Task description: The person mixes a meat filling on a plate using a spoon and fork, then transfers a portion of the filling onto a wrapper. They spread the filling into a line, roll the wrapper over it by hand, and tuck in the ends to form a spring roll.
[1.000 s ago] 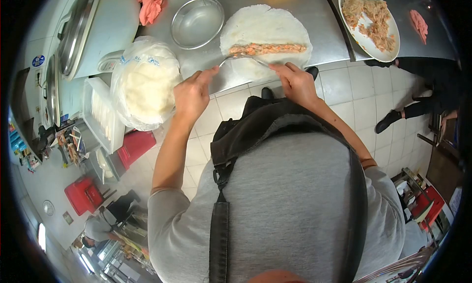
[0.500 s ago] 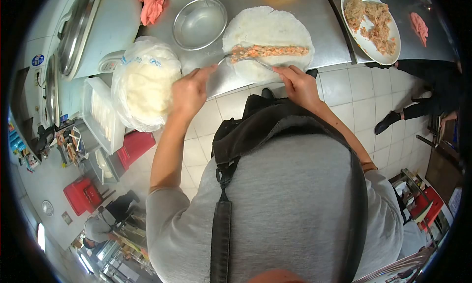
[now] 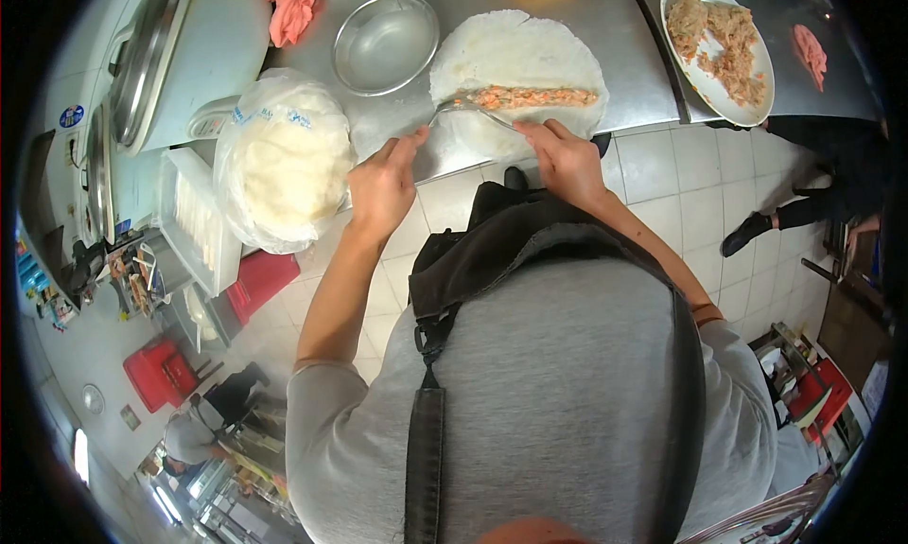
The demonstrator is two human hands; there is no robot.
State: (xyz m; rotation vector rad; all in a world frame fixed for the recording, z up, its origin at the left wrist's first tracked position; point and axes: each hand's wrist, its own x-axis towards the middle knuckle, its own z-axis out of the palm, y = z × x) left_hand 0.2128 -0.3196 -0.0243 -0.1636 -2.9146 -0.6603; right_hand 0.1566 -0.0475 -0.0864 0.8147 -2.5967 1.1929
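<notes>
A round white wrapper sheet (image 3: 520, 52) lies flat on the steel counter, with a strip of orange, shredded filling (image 3: 534, 97) across its lower part. My left hand (image 3: 383, 184) is closed on the handle of a slim metal utensil (image 3: 436, 116), which looks like a spoon. In my right hand (image 3: 567, 166) is another metal spoon (image 3: 496, 119), held by its handle and slanting left. The two utensils' heads meet at the left end of the filling, so their exact shapes are hard to make out.
Left of the wrapper are a metal bowl (image 3: 385, 44) and a plastic bag of white wrappers (image 3: 288, 170). An oval plate (image 3: 695, 76) of filling sits at right, near a pink cloth (image 3: 809, 57). A large lidded container (image 3: 213, 61) stands far left. Another person's legs (image 3: 804, 180) show at right.
Both utensil heads have shifted slightly right along the filling's left end. My left hand has moved right and a little down; my right hand has barely moved.
</notes>
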